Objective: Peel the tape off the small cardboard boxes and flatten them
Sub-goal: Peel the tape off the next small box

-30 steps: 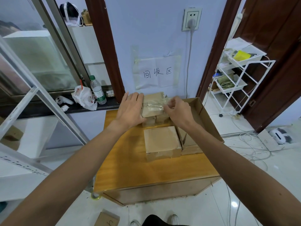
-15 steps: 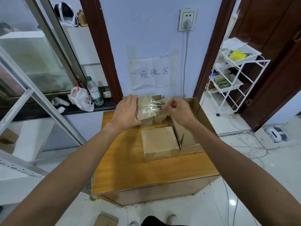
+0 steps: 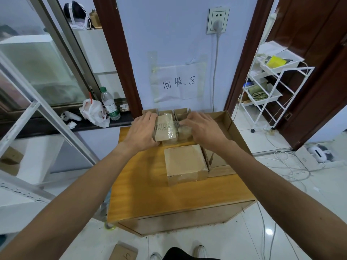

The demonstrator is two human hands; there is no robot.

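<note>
The peeling step is in hand. Above the far edge of the desk [image 3: 150, 184], the left hand [image 3: 143, 131] grips a small cardboard box [image 3: 166, 128] round its left side, fingers curled over the top. Whether the box rests on those beneath it or is lifted clear I cannot tell. The right hand [image 3: 203, 128] is at the box's right edge, fingers curled in and pinching the end of the clear tape [image 3: 170, 126], which stretches as a thin strand from the top seam. More small boxes [image 3: 180, 112], open-topped, stand at the desk's far edge, a larger sealed box [image 3: 185, 162] lies at its middle, and an open carton [image 3: 228, 124] takes its right side. The next move, as I judge it, calls for a steady pull rightward, low along the seam, with the left hand bracing, so the strip comes away whole. After that the flaps can be opened and the box pressed flat.
</note>
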